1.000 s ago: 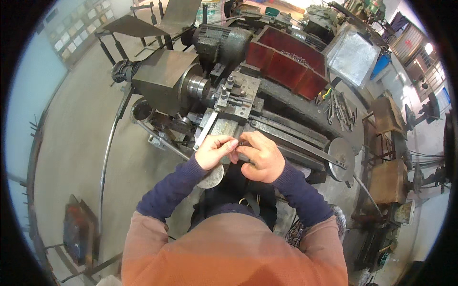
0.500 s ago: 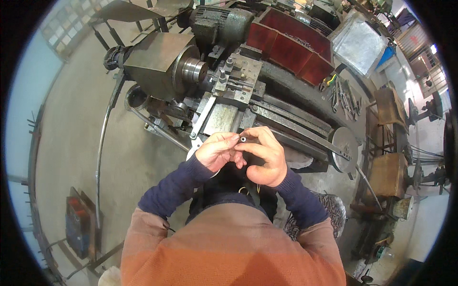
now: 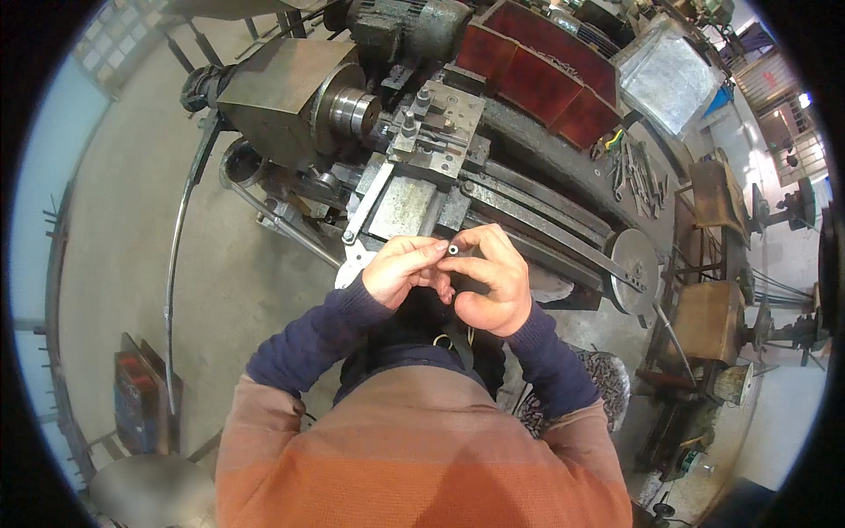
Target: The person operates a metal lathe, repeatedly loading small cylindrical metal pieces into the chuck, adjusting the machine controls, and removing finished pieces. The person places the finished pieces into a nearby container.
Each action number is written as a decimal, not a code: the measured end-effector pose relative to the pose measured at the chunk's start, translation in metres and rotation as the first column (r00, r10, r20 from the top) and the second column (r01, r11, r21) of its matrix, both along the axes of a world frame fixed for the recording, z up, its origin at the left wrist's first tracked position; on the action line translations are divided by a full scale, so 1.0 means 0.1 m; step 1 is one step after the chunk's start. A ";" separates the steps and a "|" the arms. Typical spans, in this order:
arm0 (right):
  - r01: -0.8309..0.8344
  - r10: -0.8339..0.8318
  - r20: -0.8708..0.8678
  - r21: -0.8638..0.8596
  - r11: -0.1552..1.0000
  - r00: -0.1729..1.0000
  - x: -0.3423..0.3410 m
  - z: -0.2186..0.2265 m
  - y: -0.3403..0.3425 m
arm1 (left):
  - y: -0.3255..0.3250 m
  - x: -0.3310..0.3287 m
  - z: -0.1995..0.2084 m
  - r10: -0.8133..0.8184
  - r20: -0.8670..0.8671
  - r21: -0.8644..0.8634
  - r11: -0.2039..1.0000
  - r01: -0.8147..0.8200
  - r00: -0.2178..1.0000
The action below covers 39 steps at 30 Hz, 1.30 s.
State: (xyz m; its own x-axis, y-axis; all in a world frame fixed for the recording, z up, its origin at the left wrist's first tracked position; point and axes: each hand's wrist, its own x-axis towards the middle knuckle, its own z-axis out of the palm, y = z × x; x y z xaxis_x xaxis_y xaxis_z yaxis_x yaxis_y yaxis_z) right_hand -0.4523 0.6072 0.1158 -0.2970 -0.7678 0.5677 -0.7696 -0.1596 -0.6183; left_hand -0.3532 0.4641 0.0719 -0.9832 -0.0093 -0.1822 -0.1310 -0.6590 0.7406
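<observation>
Close in front of my body, both hands meet around a small metal ring (image 3: 453,250) with a pale rim and a dark hole. My left hand (image 3: 405,273) pinches at its left side, thumb on top and the other fingers curled beneath. From the right, my right hand (image 3: 495,289) bends its fingers about the same piece, index finger behind it. The fingers partly hide the ring's body. Just beyond the hands stands a lathe, with a bright round spindle nose (image 3: 355,114) and a tool slide (image 3: 440,132).
A dark red divided tray (image 3: 537,79) sits behind the slide. Several wrenches (image 3: 638,180) lie on the bench to its right. A round handwheel (image 3: 634,268) ends the lathe bed. Metal pieces fill a container (image 3: 607,378) by my right elbow. A long bent bar (image 3: 176,264) stands at left.
The view has shifted slightly, so the lathe sits a little further left and higher in the picture. Both hands keep nearly the same hold on the ring.
</observation>
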 end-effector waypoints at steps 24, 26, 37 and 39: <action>0.478 -0.436 -0.341 0.045 0.877 0.833 -2.01 0.61 -0.01 | -0.74 0.45 0.12 0.392 -0.039 -0.341 0.859 -0.381 0.919; 0.435 -0.424 -0.277 -0.025 0.900 0.862 -1.77 0.23 0.28 | -0.91 0.49 0.05 0.508 -0.043 -0.505 0.731 -0.458 0.860; 0.806 -0.994 -0.113 0.590 -0.054 0.016 0.11 -0.87 3.98 | -1.89 0.42 -1.16 0.392 -0.083 -0.934 0.290 -0.209 0.916; 0.723 -0.981 -0.179 0.669 -0.173 -0.070 0.41 -0.96 4.26 | -1.93 0.37 -1.24 0.323 -0.078 -0.976 0.167 -0.138 0.943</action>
State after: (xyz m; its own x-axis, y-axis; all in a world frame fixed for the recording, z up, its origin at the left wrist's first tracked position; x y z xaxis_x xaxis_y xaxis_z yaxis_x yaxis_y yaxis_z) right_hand -0.4115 1.0335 0.0195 -0.9245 0.3777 -0.0510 0.3636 0.8340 -0.4151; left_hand -0.3161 0.2715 -0.0517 -0.8709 -0.4890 0.0486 -0.2568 0.5372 0.8034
